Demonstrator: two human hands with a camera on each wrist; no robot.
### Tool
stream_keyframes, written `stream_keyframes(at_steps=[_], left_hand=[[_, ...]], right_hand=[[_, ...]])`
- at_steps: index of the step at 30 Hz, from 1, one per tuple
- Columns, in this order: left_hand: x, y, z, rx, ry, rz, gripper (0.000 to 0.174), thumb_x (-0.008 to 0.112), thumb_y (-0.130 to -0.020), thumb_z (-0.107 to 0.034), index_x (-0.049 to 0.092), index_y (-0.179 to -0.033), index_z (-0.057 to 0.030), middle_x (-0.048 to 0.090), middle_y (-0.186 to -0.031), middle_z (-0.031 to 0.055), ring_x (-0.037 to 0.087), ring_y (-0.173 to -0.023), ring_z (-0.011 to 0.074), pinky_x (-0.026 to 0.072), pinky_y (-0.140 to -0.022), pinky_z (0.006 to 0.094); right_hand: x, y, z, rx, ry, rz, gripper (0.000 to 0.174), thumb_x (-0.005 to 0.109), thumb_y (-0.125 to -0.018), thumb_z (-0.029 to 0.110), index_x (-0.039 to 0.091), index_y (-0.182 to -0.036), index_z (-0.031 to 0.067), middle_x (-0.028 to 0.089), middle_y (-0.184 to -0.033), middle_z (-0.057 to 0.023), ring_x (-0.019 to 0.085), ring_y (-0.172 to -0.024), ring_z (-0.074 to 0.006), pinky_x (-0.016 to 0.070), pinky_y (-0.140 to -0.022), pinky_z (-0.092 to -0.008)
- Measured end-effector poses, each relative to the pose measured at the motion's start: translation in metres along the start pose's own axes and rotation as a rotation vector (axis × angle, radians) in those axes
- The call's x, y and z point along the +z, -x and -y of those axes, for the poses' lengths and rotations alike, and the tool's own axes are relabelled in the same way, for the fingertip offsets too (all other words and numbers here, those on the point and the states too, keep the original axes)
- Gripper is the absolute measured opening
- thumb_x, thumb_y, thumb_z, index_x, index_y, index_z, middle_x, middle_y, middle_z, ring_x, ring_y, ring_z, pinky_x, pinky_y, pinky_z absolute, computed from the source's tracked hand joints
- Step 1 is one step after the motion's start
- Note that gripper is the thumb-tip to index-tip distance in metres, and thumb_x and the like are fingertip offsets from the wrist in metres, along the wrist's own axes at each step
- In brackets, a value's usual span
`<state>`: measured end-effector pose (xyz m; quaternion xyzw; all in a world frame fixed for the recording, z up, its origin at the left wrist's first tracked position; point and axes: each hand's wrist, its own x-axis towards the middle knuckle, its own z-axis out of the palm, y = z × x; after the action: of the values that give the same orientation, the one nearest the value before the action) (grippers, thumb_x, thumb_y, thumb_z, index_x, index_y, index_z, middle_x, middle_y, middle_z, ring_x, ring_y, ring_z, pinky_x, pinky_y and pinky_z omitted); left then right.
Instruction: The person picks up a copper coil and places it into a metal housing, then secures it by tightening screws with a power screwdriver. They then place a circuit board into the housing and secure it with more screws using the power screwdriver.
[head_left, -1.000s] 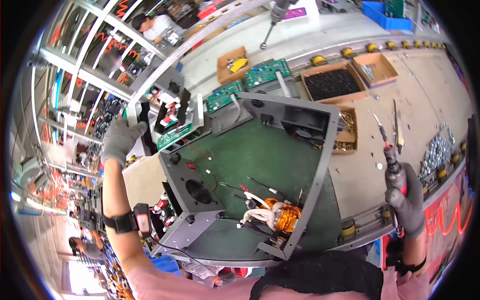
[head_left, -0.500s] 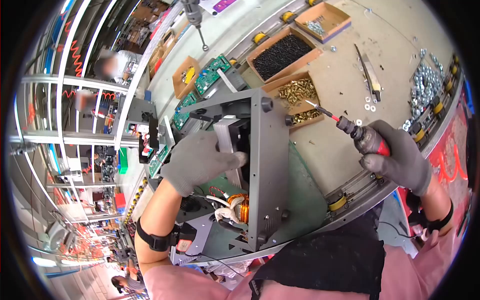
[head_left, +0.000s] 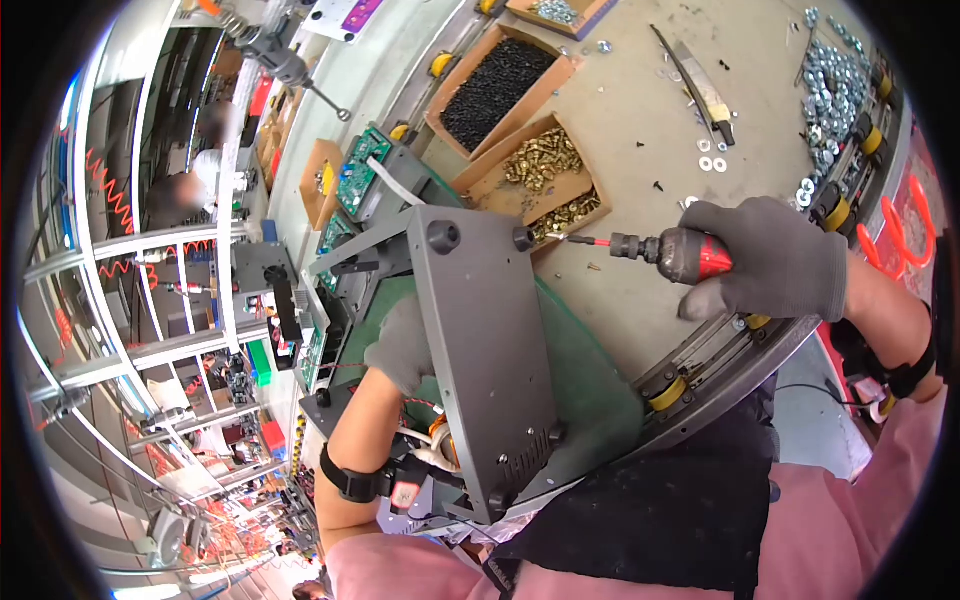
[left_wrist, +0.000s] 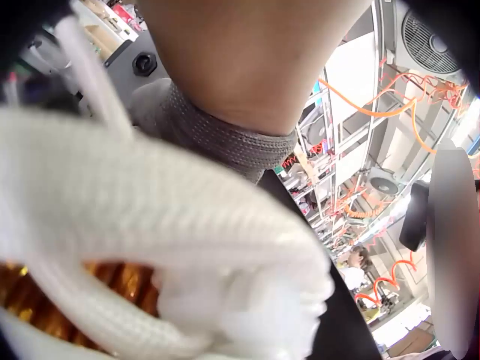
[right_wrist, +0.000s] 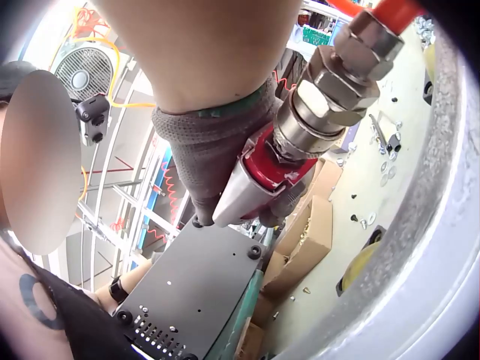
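My gloved right hand [head_left: 775, 260] grips a red and grey air screwdriver [head_left: 690, 257], its bit pointing left toward the upper corner of a grey metal case [head_left: 480, 350]. In the right wrist view, the hose fitting [right_wrist: 319, 105] projects from the tool's rear. The case stands tilted up, its underside with black feet facing right. My gloved left hand [head_left: 400, 345] reaches in behind that panel, which hides its fingers; I cannot tell what they hold. Below the left wrist is a copper coil [left_wrist: 124, 285] with white sleeved cable [left_wrist: 150, 195] around it.
Cardboard boxes of black screws [head_left: 500, 95] and brass screws [head_left: 545, 160] sit beyond the case. Washers [head_left: 712, 163], a knife-like tool [head_left: 705, 95] and a heap of bolts [head_left: 830, 110] lie right. Green circuit boards [head_left: 360, 170] stand behind; a second driver [head_left: 285, 65] hangs above.
My left hand brought a silver finned block from the left into the case, then passed behind the panel. The case tipped up. The screwdriver came left, its bit now beside the case corner.
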<state>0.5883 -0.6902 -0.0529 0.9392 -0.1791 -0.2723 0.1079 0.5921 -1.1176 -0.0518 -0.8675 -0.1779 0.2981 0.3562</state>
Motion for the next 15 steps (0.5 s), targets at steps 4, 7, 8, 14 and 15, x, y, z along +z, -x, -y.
stream_keyframes(at_steps=[4,7,8,14,15], left_hand=[[0.008,0.005,0.003,-0.041,0.08,-0.009,0.046,0.071,-0.079,-0.036,0.064,-0.116,-0.0101,0.068,-0.106,0.0131,0.065,-0.097,0.0304,0.0508,-0.082,0.0391],[0.008,0.007,0.002,-0.081,0.119,-0.026,0.044,0.069,-0.081,-0.034,0.064,-0.117,-0.0101,0.067,-0.109,0.011,0.064,-0.099,0.0288,0.0504,-0.082,0.0381],[0.005,0.007,-0.002,-0.068,0.114,0.041,0.041,0.065,-0.086,-0.02,0.059,-0.123,-0.0052,0.064,-0.116,0.011,0.062,-0.104,0.0243,0.0512,-0.086,0.0346],[-0.001,0.008,-0.01,-0.043,0.069,0.106,0.04,0.061,-0.09,-0.007,0.055,-0.129,-0.001,0.06,-0.124,0.0112,0.059,-0.108,0.0196,0.0517,-0.09,0.0313],[0.0,0.008,-0.011,-0.041,0.063,0.105,0.04,0.061,-0.09,-0.007,0.055,-0.129,-0.0012,0.06,-0.123,0.0112,0.06,-0.108,0.0199,0.0517,-0.09,0.0315]], right_hand=[[0.0,-0.014,0.007,-0.044,0.134,0.136,0.068,0.076,-0.07,0.054,0.053,-0.113,0.0062,0.066,-0.08,-0.0196,0.065,-0.082,-0.0397,0.0498,-0.075,-0.046],[0.005,-0.025,0.007,-0.081,0.16,0.156,0.07,0.081,-0.065,0.045,0.052,-0.115,0.0063,0.065,-0.078,-0.0191,0.065,-0.08,-0.0397,0.0498,-0.075,-0.0459],[0.007,-0.027,0.007,-0.107,0.151,0.135,0.069,0.084,-0.061,0.038,0.052,-0.114,0.0068,0.065,-0.076,-0.0182,0.065,-0.078,-0.0392,0.0496,-0.074,-0.0459],[0.011,-0.034,0.01,-0.127,0.21,0.126,0.068,0.081,-0.063,0.041,0.051,-0.116,0.0095,0.064,-0.075,-0.0178,0.065,-0.079,-0.039,0.0495,-0.074,-0.0465],[0.011,-0.034,0.011,-0.123,0.209,0.129,0.068,0.081,-0.063,0.041,0.051,-0.116,0.0095,0.064,-0.075,-0.0178,0.065,-0.079,-0.039,0.0495,-0.074,-0.0465]])
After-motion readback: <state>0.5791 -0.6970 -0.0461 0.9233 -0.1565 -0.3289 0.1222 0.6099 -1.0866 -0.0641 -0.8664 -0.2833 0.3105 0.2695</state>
